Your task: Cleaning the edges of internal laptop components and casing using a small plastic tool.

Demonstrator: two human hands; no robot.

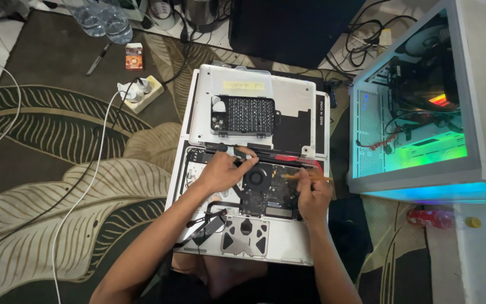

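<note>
An opened silver laptop (288,250) lies bottom-up in front of me, its circuit board and round fan (256,178) exposed. My left hand (220,170) rests on the board's upper left, fingertips at the hinge edge touching a small grey part. My right hand (314,194) grips a thin orange-tipped tool (302,176), its point lying on the board to the right of the fan. The removed bottom cover (254,84) lies just beyond the laptop, with a black tray of screwdriver bits (243,115) on it.
A white, lit computer case (423,112) stands open at the right. A power strip (139,93) with white cables lies on the leaf-patterned rug at the left. Water bottles (105,19), a small orange box and a pen sit at the top left. A red bottle (431,218) lies at the lower right.
</note>
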